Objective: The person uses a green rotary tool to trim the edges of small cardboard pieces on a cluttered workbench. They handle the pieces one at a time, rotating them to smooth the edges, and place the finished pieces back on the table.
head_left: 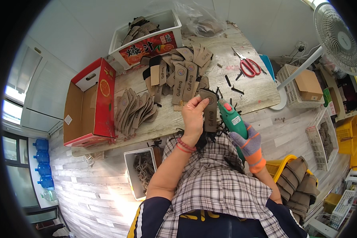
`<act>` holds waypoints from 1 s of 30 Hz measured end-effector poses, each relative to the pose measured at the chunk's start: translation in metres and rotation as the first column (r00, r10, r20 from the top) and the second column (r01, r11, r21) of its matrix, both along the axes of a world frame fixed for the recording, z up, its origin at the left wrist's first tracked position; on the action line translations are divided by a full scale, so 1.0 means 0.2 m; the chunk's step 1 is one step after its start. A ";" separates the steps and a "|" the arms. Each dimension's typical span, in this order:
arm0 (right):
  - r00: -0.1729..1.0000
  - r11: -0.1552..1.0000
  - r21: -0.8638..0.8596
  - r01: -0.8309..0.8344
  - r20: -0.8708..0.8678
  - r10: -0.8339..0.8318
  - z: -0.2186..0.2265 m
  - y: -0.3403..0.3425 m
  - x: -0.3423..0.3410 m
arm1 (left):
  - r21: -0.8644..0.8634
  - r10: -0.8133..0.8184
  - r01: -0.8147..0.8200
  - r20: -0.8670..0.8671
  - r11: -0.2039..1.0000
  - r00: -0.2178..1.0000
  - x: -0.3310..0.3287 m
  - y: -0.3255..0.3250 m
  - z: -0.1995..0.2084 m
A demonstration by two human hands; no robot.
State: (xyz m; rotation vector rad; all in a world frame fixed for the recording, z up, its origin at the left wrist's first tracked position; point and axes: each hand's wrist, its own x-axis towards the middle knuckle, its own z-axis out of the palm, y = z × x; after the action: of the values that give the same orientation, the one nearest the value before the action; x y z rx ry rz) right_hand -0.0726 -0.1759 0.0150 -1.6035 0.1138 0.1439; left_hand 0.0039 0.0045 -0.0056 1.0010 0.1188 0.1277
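My bare left hand (195,115) pinches the upper edge of a flat brown fabric piece (211,115) with a rounded end, dark print and ragged black edges. In my right hand (248,143), which wears a grey and orange glove, is a green handheld power cutter (234,122) with a red button. Its head is beside the piece's right edge; whether they touch I cannot tell. Black scraps hang around the piece over my checked apron (218,186). Just beyond my left hand lies a heap of similar brown pieces (179,81), with a fanned stack (133,111) left of it.
Red-handled scissors (250,67) and black scraps lie on the worn wooden table (252,97). A red carton (109,95) and a white box of pieces (176,32) stand along its left and back. Below are a scrap bin (127,164) and a yellow basket (281,163). A fan (339,39) stands right.
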 end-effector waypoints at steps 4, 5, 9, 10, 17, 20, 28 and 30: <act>0.999 0.998 -0.035 -0.044 0.000 0.044 -0.01 -0.01 0.00 | 0.134 0.012 -0.020 0.059 0.991 0.998 0.04 0.05 0.00; 0.999 0.999 -0.022 -0.043 0.001 0.043 -0.02 -0.01 -0.01 | 0.185 0.019 -0.031 0.072 0.982 0.997 0.05 0.06 0.00; 0.999 0.999 0.030 -0.041 -0.017 0.042 -0.02 0.00 -0.01 | 0.440 0.010 -0.083 0.165 0.894 0.986 0.08 0.11 -0.03; 0.999 0.998 0.043 -0.041 -0.027 0.042 -0.01 0.00 -0.01 | 0.497 0.003 -0.098 0.189 0.862 0.982 0.07 0.11 -0.02; 1.000 1.000 0.018 -0.024 0.008 0.024 -0.04 -0.01 0.00 | 0.583 -0.105 -0.025 0.189 0.812 0.976 0.03 0.09 0.05; 1.000 1.000 0.009 -0.028 -0.002 0.028 -0.01 -0.02 0.00 | 0.626 -0.161 0.024 0.164 0.779 0.973 0.02 0.10 0.07; 0.999 0.998 0.050 -0.034 0.011 0.034 0.00 -0.04 0.00 | 0.788 -0.250 -0.037 0.238 0.615 0.939 0.05 0.16 0.10; 0.999 0.999 0.029 -0.039 0.032 0.038 -0.01 -0.04 0.00 | 0.842 -0.270 -0.093 0.272 0.531 0.924 0.07 0.17 0.11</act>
State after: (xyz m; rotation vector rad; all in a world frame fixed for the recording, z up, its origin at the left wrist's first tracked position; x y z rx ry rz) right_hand -0.0731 -0.1846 0.0126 -1.5778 0.0563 0.1494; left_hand 0.0171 0.0390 0.0163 1.9621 -0.4063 0.2978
